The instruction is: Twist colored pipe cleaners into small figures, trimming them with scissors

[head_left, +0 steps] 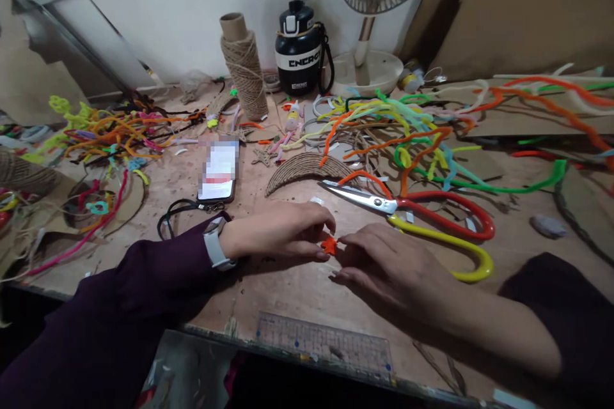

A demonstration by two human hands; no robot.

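A small orange star-like piece, apparently of fuzzy pipe cleaner, is at the fingertips of my left hand. My left thumb lies against its lower left, and the bent forefinger arches over it. From the other side comes my right hand, its forefinger tip at the star's right edge and its thumb held apart below. Just beyond the hands lie large scissors with one red and one yellow handle, blades slightly parted. A twine-wrapped crescent rests behind them.
Tangled pipe cleaners cover the back right, with another heap at left. A phone, twine spool, black bottle and fan stand or lie behind. A clear ruler lies along the table's front edge.
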